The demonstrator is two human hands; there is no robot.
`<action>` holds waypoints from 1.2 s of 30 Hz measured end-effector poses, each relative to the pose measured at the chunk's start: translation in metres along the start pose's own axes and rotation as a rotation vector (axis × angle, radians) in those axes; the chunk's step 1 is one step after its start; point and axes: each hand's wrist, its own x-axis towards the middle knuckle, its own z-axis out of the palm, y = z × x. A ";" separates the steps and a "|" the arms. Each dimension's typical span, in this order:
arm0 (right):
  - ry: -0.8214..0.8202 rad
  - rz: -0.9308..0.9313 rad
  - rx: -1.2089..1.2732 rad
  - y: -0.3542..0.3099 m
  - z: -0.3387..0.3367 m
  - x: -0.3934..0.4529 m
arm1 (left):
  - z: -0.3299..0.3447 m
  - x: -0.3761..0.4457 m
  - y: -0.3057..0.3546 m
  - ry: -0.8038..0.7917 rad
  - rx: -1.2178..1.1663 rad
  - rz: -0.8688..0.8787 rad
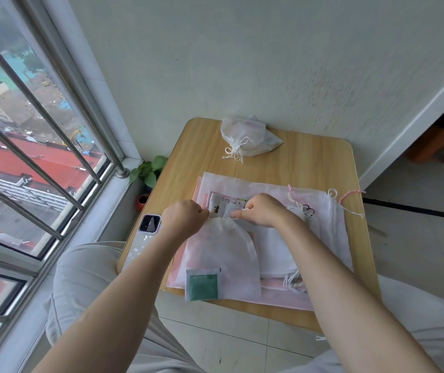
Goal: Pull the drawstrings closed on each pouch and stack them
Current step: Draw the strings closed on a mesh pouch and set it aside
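A white drawstring pouch (pixel 220 254) lies on top of a pile of flat pouches (pixel 334 232) on the small wooden table (pixel 309 162). My left hand (pixel 184 218) pinches the string at the pouch's gathered mouth from the left. My right hand (pixel 262 210) pinches the string at the same mouth from the right. A small mesh pouch with green contents (pixel 203 284) rests on the pile's front edge. Cinched white pouches (pixel 245 137) sit stacked at the table's far side by the wall.
A phone (pixel 142 239) lies on the table's left edge under my left wrist. A barred window (pixel 40 146) fills the left side. A small potted plant (pixel 148 176) stands on the floor by the sill. My knees flank the table.
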 end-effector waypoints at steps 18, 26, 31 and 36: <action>0.157 0.057 0.136 -0.011 0.003 0.008 | -0.012 0.004 0.008 0.036 -0.265 -0.102; 0.031 0.001 0.246 -0.023 0.023 0.007 | -0.012 0.000 0.018 -0.166 -0.297 -0.013; -0.006 0.003 0.378 -0.024 0.021 0.001 | -0.022 -0.012 0.026 -0.138 -0.975 -0.085; 0.120 -0.008 0.563 -0.025 0.018 -0.001 | -0.024 -0.015 0.023 -0.288 -1.337 -0.123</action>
